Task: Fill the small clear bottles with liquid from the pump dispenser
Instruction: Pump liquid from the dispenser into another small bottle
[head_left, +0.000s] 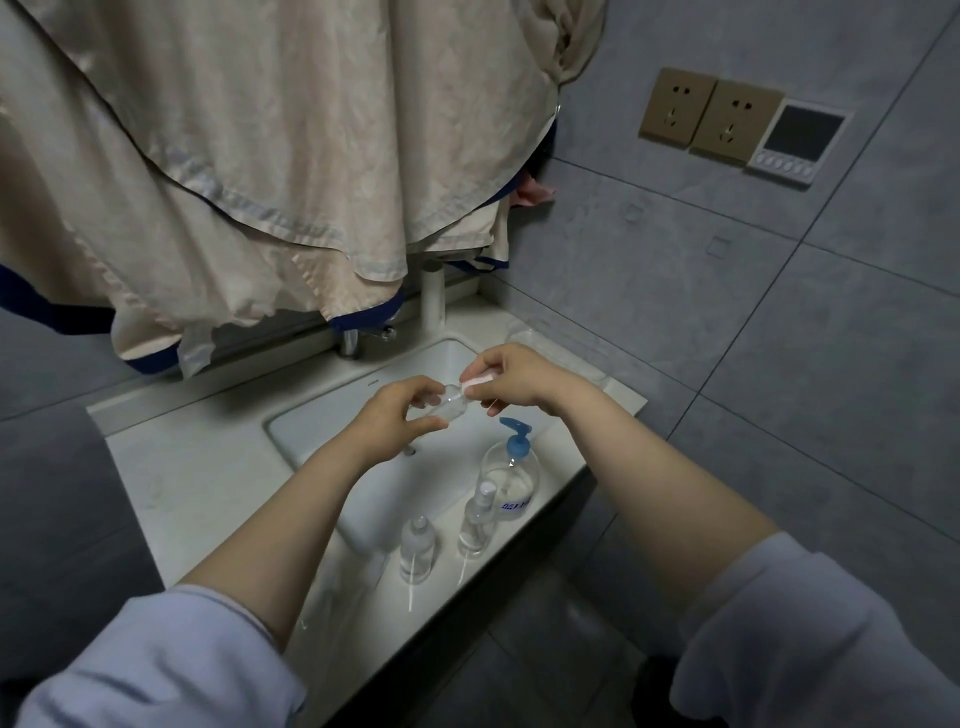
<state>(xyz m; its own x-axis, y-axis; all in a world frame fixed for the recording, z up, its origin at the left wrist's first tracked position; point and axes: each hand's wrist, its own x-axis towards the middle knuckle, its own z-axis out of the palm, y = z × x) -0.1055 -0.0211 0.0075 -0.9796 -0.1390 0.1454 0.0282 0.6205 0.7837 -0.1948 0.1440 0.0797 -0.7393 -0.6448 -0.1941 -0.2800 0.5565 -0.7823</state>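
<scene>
Single head-worn view, facing forward and down, sink (332, 415) near

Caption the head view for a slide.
Over the sink, left hand holds a small clear bottle while right hand grips its cap, pump dispenser nearby.

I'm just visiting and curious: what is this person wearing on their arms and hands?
Both arms wear loose, pale lavender-grey sleeves, the left sleeve and right sleeve pushed up past the forearms. The left hand and right hand are bare: no gloves, rings, watch or markings visible.
</scene>
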